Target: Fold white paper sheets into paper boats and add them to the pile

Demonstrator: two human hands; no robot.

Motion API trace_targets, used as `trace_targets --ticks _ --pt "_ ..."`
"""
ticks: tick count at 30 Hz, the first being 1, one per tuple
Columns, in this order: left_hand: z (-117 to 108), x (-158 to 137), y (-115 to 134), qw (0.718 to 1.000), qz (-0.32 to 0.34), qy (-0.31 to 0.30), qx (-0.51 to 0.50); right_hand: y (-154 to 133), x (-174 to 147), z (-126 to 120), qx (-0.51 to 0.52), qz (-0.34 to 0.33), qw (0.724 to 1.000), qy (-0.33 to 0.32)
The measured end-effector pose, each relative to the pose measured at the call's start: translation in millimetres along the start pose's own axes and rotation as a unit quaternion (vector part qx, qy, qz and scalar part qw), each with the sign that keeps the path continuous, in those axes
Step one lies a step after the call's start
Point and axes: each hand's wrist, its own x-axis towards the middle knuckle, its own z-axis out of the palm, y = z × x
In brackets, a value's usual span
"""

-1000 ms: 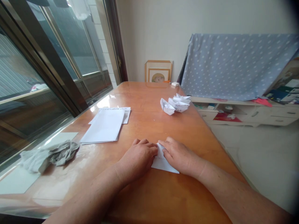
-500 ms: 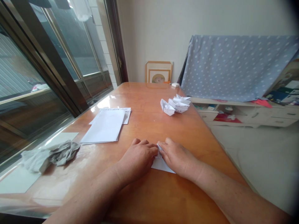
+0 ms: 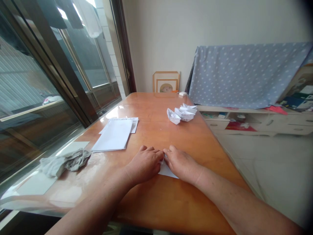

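Observation:
A small folded sheet of white paper [image 3: 168, 171] lies on the wooden table [image 3: 156, 199] in front of me, partly covered by both hands. My left hand [image 3: 146, 163] has its fingers curled over the paper's left side. From the right, my right hand [image 3: 181, 163] pinches the paper near its top point. The fingertips of the two hands almost meet there, and they hide the upper part of the fold. Farther up the table, several folded paper boats [image 3: 183, 113] stand close together.
On the left of the table lie a stack of white sheets [image 3: 112, 135] and a crumpled grey cloth [image 3: 77, 160]. A small white box [image 3: 182, 93] sits at the far end. Beyond, a framed picture [image 3: 166, 81] leans on the wall. Right is a low cabinet [image 3: 266, 122].
The camera view has tilted up slightly. Both hands remain on the folded paper, and the fingertips have come closer together at its top, covering more of it.

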Motion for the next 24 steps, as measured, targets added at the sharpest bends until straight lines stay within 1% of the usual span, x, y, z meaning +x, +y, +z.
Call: trace_targets --ticks 4,9,13,19,24 --pt "1.2 -2.5 -0.8 1.0 -0.009 0.01 0.0 1.2 -0.5 0.7 -0.007 -0.003 1.0 0.002" --pt "5.1 -8.9 -3.0 0.998 -0.039 0.042 -0.009 2.3 -1.0 1.1 -0.02 -0.008 1.0 0.001" --pt "8.9 -17.3 -5.0 0.997 -0.052 0.058 -0.019 0.5 -2.0 -1.7 -0.033 -0.007 0.999 -0.005" --pt "10.9 -36.2 -8.2 0.996 -0.058 0.071 -0.009 -2.1 -3.2 -4.8 -0.046 -0.002 0.999 -0.012" --pt "7.5 -46.9 -5.9 0.996 -0.063 0.066 -0.012 -2.7 -3.7 -4.9 -0.053 -0.004 0.998 -0.02"
